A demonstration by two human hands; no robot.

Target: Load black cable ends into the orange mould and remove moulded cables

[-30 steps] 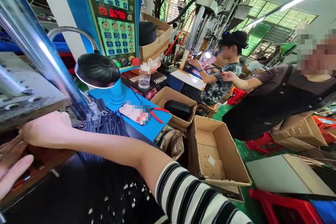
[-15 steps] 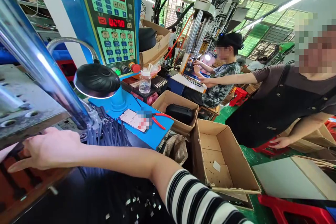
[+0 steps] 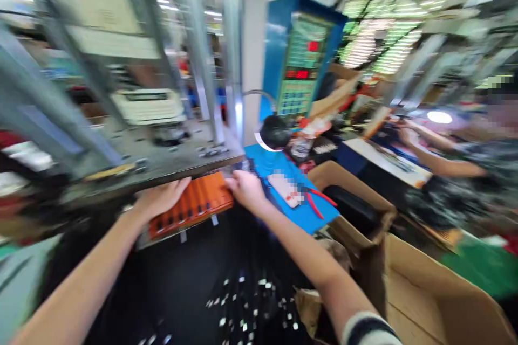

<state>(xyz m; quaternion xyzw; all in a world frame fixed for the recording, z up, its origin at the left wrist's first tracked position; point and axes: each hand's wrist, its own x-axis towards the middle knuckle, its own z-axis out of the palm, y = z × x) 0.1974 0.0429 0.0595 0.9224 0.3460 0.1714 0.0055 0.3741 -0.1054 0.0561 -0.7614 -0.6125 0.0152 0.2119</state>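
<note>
An orange slotted block (image 3: 202, 198) with dark strips lying in its grooves sits at the front of a press, below its thick metal plate (image 3: 162, 159). My left hand (image 3: 165, 198) rests on the block's left part, fingers stretched out across it. At the right end, my right hand (image 3: 246, 187) has its fingers bent against the block's edge. Two small pale tabs (image 3: 214, 220) stick out along the block's front. Motion blur softens the fingertips and the strips.
Right of the press, a blue board (image 3: 297, 218) carries a phone (image 3: 283, 188), red-handled pliers (image 3: 319, 202) and a black lamp (image 3: 274, 132). Behind stands a blue control box (image 3: 279, 54). Cardboard boxes (image 3: 408, 302) are at lower right; a co-worker's arms (image 3: 441, 145) show beyond.
The view has swung left towards the press. My left hand now shows on the orange block, and my right hand is at its right end. The standing person has left the view.
</note>
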